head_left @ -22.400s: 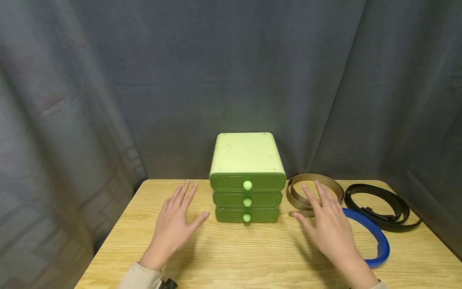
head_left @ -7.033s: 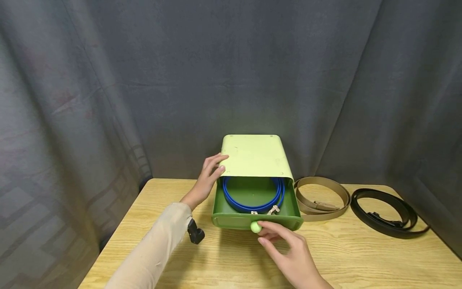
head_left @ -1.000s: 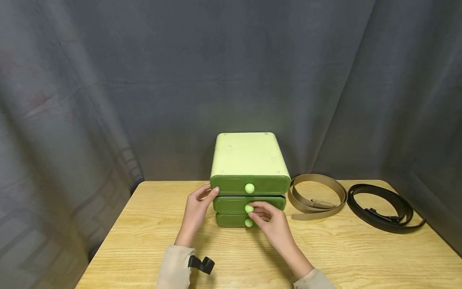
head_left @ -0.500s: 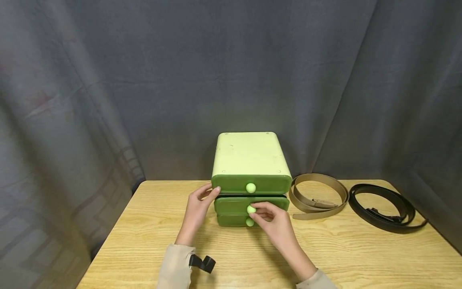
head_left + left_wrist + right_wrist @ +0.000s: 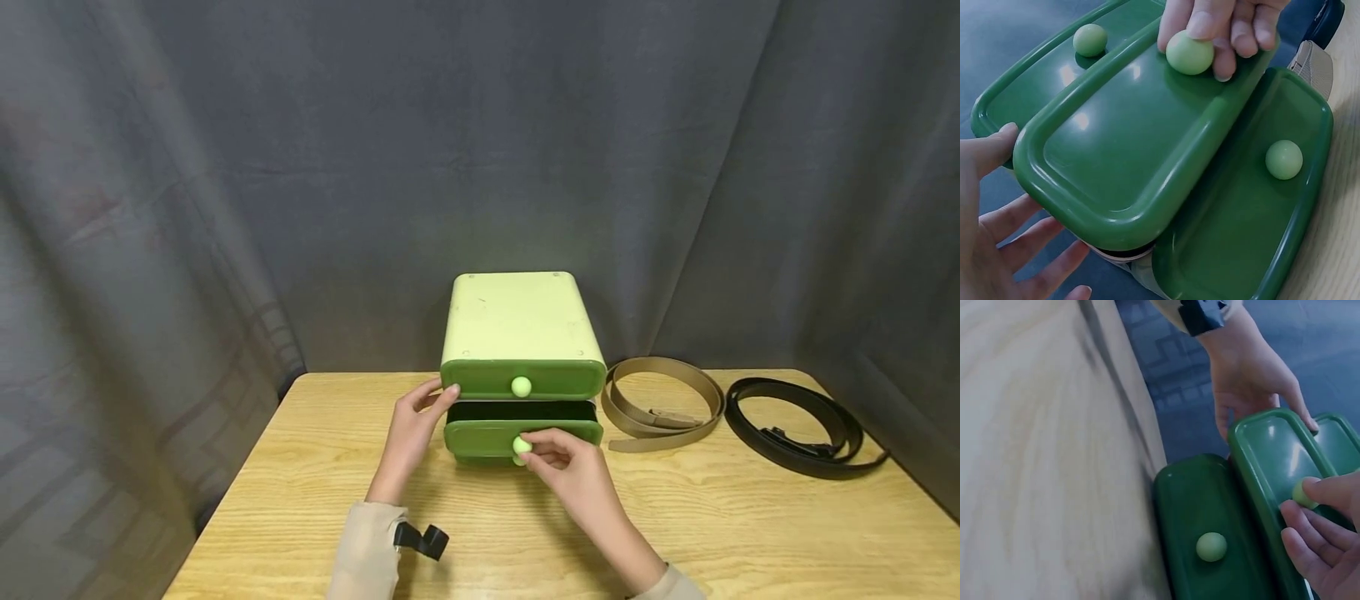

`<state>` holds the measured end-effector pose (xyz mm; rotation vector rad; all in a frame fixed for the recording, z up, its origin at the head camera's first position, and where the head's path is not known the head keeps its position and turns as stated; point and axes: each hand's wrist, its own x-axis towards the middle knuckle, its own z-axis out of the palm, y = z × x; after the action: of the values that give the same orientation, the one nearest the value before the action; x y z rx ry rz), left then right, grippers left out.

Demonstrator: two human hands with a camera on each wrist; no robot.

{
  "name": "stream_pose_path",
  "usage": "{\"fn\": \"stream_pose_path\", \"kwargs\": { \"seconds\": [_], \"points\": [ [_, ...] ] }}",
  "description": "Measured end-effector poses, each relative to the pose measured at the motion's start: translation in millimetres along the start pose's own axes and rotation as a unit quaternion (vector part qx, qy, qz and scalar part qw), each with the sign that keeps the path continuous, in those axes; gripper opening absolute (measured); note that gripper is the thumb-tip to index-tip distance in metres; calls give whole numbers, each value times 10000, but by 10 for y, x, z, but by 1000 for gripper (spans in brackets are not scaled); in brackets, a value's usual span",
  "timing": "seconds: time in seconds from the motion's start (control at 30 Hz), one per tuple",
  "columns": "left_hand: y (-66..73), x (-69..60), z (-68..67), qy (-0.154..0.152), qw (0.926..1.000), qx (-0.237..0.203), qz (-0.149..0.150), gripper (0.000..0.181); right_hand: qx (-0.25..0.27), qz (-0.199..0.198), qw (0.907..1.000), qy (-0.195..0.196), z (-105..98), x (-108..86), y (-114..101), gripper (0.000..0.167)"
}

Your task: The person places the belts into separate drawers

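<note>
A cabinet with a pale green top [image 5: 522, 317] and three dark green drawers stands at the middle of the table's back. My right hand [image 5: 573, 475] pinches the round knob [image 5: 522, 447] of the middle drawer [image 5: 480, 439], which stands partly pulled out with a dark gap above its front. The top drawer [image 5: 480, 379] is closed. My left hand [image 5: 405, 433] rests at the cabinet's left front edge, thumb on the top drawer's front corner, other fingers extended along the side. In the left wrist view the bottom drawer [image 5: 1241, 206] shows its own knob [image 5: 1284, 159].
On the wooden table [image 5: 300, 517], a coiled tan belt [image 5: 626, 417] lies just right of the cabinet, and a coiled black belt [image 5: 795, 462] lies farther right. A grey curtain [image 5: 375, 167] hangs behind the table.
The middle drawer has slid out toward me with my right hand on its knob. Earlier, the open top drawer held the blue belt; that drawer has since been closed. My left hand has stayed at the cabinet's side lately.
</note>
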<state>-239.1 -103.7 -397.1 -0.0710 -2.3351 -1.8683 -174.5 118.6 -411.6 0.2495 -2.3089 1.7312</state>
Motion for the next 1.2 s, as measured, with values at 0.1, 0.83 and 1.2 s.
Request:
{"fn": "stream_pose_path", "kwargs": {
  "seconds": [0.1, 0.83, 1.2],
  "points": [
    [-8, 15, -7, -43, 10000, 31, 38, 49, -37, -18, 10000, -43, -6, -44, -3, 21],
    [-25, 63, -5, -205, 9997, -81, 57, 52, -90, 91, 9999, -14, -37, -344, -109, 26],
    [-42, 41, -27, -190, 9998, -54, 59, 52, -161, 119, 9995, -233, -37, -497, -108, 20]
  ]
}}
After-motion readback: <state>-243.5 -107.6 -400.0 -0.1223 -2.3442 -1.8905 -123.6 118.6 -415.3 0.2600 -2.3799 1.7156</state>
